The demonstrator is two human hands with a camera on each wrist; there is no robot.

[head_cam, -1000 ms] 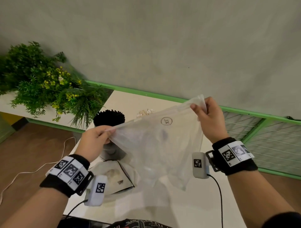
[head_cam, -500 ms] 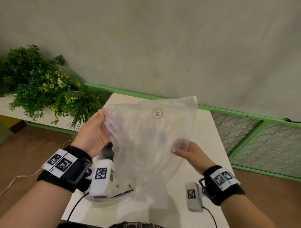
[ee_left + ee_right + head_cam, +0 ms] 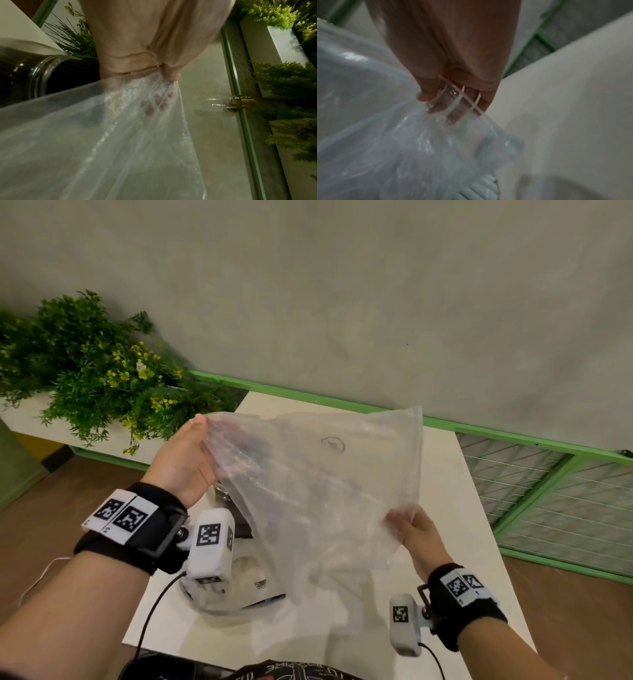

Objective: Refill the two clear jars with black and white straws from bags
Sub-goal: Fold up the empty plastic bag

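A large clear plastic bag (image 3: 318, 491) with nothing visible inside hangs spread between both hands above the white table (image 3: 459, 508). My left hand (image 3: 191, 457) grips its upper left edge; through the film in the left wrist view the fingertips (image 3: 154, 104) show behind the bag (image 3: 102, 142). My right hand (image 3: 411, 529) pinches the lower right edge, and its wrist view shows the thumb and fingers (image 3: 453, 108) clamped on the film (image 3: 385, 135). A clear jar of black straws (image 3: 25, 70) stands behind the bag, mostly hidden in the head view. White straws (image 3: 481, 188) lie below the right hand.
Another clear bag (image 3: 239, 587) lies on the table under my left wrist. A leafy plant (image 3: 89, 374) fills a planter at the left. A green rail (image 3: 513, 436) and wire mesh panels (image 3: 565, 491) run behind and to the right of the table.
The right hand dropped from the bag's top corner to its lower right edge. The left hand rose and turned palm-up, and the bag swung from a flat spread into an upright sheet.
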